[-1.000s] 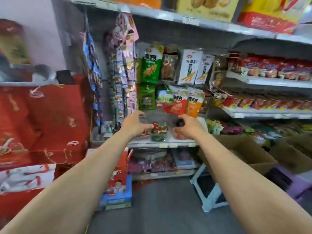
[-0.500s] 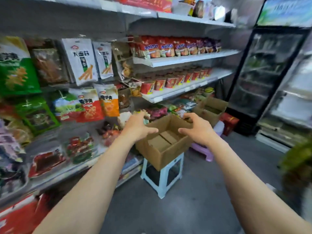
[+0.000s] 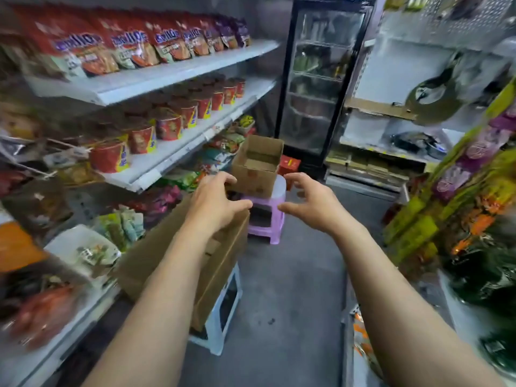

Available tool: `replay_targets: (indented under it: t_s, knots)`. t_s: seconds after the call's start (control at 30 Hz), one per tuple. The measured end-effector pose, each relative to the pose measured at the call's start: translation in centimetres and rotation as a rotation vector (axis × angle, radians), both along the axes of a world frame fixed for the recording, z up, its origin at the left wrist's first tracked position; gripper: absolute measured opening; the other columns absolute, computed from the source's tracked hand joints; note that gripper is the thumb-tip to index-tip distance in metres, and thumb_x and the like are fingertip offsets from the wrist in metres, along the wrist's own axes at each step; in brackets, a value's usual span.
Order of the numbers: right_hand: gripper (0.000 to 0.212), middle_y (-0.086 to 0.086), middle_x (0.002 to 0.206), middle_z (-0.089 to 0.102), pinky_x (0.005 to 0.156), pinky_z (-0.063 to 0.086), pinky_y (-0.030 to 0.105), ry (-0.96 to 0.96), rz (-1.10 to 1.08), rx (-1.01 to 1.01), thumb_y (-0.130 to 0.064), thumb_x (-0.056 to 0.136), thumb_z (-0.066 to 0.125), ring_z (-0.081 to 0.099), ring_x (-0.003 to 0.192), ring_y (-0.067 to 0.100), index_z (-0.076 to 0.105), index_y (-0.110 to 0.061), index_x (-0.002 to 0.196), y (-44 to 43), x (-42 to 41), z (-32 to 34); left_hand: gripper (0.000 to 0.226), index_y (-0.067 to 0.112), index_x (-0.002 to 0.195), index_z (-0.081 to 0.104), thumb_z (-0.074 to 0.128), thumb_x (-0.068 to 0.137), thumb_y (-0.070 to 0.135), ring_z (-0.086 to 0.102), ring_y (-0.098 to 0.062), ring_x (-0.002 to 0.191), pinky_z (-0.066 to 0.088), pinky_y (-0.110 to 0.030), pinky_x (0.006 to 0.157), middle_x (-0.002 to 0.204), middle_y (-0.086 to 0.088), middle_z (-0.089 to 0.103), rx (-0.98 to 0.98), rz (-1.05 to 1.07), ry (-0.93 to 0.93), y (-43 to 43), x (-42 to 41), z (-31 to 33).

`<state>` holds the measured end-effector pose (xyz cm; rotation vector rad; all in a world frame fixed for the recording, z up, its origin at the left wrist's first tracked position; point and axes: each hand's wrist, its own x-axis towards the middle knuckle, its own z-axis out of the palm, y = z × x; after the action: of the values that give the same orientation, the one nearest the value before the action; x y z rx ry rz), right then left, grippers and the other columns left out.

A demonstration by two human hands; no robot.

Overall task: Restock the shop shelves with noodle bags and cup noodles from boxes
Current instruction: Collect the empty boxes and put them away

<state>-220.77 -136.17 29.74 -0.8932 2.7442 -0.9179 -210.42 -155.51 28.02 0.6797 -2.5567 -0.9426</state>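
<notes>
Both arms are out ahead of me down the aisle. At twelve o'clock a small, open brown cardboard box (image 3: 258,166) sits on a lilac plastic stool (image 3: 265,233). What shows of its inside looks bare, so I judge it light, stiff at the corners and floppy at the flaps. I'd take it low on two opposite walls. At seven o'clock a larger brown cardboard box (image 3: 148,261) rests on a white plastic stool (image 3: 215,339), its contents hidden by my forearm. Red paper cup noodles (image 3: 167,127) line the shelf at ten o'clock, probably light and crushable. Red plastic noodle bags (image 3: 125,48) stand above them, likely soft and slippery. My left hand (image 3: 215,202) hovers half-curled by the larger box's far rim, and I can't tell if it touches. My right hand (image 3: 312,202) is spread, clawed and empty.
</notes>
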Motion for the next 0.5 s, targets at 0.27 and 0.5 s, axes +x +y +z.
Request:
replay_targets:
  t_s: [0.27, 0.5]
  knots:
    - [0.072, 0.003, 0.137, 0.055, 0.098, 0.045, 0.033, 0.045, -0.106, 0.075, -0.035, 0.081, 0.08, 0.055, 0.124, 0.02, 0.043, -0.033, 0.143, 0.8, -14.6, -2.8, 0.076, 0.027, 0.14, 0.047, 0.08, 0.074, 0.045, 0.048, -0.028, 0.125, 0.042, -0.039, 0.103, 0.134, -0.009, 0.048, -0.047, -0.076, -0.106, -0.3, -14.9, -2.3]
    - [0.072, 0.002, 0.137, 0.055, 0.095, 0.043, 0.029, 0.075, -0.06, 0.03, -0.04, 0.084, 0.077, 0.054, 0.122, 0.021, 0.042, -0.032, 0.146, 0.6, -31.8, -3.3, 0.074, 0.03, 0.143, 0.042, 0.075, 0.079, 0.048, 0.038, -0.03, 0.133, 0.036, -0.038, 0.107, 0.14, -0.008, 0.044, -0.131, -0.018, -0.11, -0.2, -30.9, -1.3]
